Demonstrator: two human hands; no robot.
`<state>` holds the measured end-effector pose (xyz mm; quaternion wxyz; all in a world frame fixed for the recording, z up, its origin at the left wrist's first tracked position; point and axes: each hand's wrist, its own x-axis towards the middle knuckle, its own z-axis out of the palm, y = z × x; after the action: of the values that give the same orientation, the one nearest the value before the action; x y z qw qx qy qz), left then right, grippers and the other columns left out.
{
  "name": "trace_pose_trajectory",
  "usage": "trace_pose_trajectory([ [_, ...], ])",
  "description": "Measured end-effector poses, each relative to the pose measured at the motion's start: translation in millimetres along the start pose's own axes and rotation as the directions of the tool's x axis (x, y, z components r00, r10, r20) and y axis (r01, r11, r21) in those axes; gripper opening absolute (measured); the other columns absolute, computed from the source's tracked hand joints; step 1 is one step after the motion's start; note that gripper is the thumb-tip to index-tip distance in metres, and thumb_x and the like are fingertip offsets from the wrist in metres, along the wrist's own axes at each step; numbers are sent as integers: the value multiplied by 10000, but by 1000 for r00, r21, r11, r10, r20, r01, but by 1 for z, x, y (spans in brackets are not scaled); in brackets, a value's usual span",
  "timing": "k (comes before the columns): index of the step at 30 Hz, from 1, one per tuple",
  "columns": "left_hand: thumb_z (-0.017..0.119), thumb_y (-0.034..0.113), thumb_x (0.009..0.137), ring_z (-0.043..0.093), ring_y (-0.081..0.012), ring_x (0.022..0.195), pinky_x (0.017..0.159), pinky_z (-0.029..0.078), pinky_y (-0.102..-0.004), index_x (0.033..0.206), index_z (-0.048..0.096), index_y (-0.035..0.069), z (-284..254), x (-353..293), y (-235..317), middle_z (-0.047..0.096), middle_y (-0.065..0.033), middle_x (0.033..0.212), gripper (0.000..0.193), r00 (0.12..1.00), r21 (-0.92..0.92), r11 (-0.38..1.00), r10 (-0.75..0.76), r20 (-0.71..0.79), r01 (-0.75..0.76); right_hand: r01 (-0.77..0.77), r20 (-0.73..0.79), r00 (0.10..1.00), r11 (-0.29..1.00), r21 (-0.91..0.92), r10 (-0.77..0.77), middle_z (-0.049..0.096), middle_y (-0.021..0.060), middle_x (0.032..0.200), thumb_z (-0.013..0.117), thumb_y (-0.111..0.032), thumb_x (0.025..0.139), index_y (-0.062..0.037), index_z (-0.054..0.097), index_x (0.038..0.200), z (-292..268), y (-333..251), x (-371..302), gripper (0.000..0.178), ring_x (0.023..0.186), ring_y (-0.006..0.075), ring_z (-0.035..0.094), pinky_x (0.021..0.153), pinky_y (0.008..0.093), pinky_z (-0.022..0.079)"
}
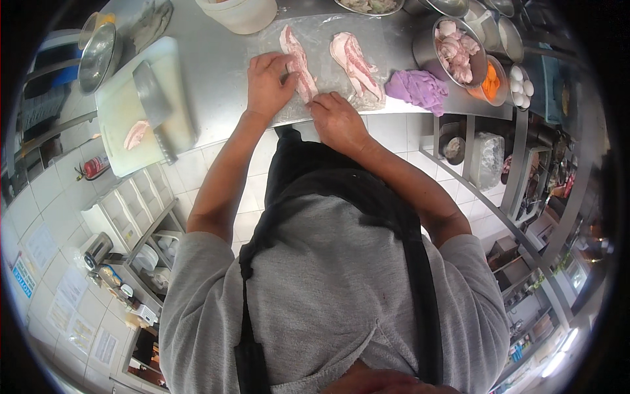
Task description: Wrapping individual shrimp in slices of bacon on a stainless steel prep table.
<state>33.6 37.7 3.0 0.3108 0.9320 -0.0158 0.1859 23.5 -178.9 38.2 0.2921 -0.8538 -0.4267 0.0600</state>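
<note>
A steel worktop (pixel 216 72) runs across the top of the view, and on it lies a sheet of clear plastic film (pixel 328 33) carrying two strips of raw pork belly. To the left sits a white cutting board (pixel 125 98) with a broad cleaver (pixel 154 98) lying across it and a small scrap of meat (pixel 136 134) near its lower corner. At the right end stands a metal bowl of raw meat (pixel 457 51), with a smaller bowl of orange pieces (pixel 492 84) and some white eggs (pixel 522 85) just beyond it. A crumpled purple cloth (pixel 418 88) lies beside the film. The right strip of pork (pixel 355 62) lies untouched. The left strip of pork (pixel 298 62) is under both hands: the left hand (pixel 268 85) rests flat against its left side, grip open with fingers spread on the meat, while the right hand (pixel 338 118) presses its fingertips on the strip's lower end, fingers curled but not closed round it.
</note>
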Motion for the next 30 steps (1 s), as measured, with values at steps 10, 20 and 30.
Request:
trace_pose_trajectory([
  [10, 789, 237, 805, 496, -321, 1324, 1026, 387, -490, 1078, 770, 189, -6, -2, 17, 670, 17, 1275, 278, 997, 81, 996, 20, 72, -26, -6, 39, 999, 995, -103, 10, 649, 120, 1089, 647, -51, 808, -2, 706, 1107, 1, 9, -3, 309, 1041, 304, 588, 970, 391, 492],
  [20, 778, 225, 818, 494, -333, 1326, 1064, 371, -493, 1046, 764, 163, 5, -23, 21, 660, 5, 1279, 236, 999, 40, 999, 31, 25, -32, -158, -181, 973, 984, -84, 141, 666, 178, 1127, 697, -86, 830, -26, 686, 1135, -22, 46, -8, 311, 1069, 375, 622, 941, 464, 524],
  [30, 772, 183, 800, 517, -339, 1284, 1022, 426, -484, 1085, 742, 128, 0, -24, 46, 665, -46, 1214, 291, 1000, 88, 996, -12, 16, 11, -269, -27, 961, 913, -308, 274, 659, 207, 1064, 705, -160, 814, 0, 657, 1095, -47, 83, 30, 327, 1018, 391, 644, 889, 455, 561],
])
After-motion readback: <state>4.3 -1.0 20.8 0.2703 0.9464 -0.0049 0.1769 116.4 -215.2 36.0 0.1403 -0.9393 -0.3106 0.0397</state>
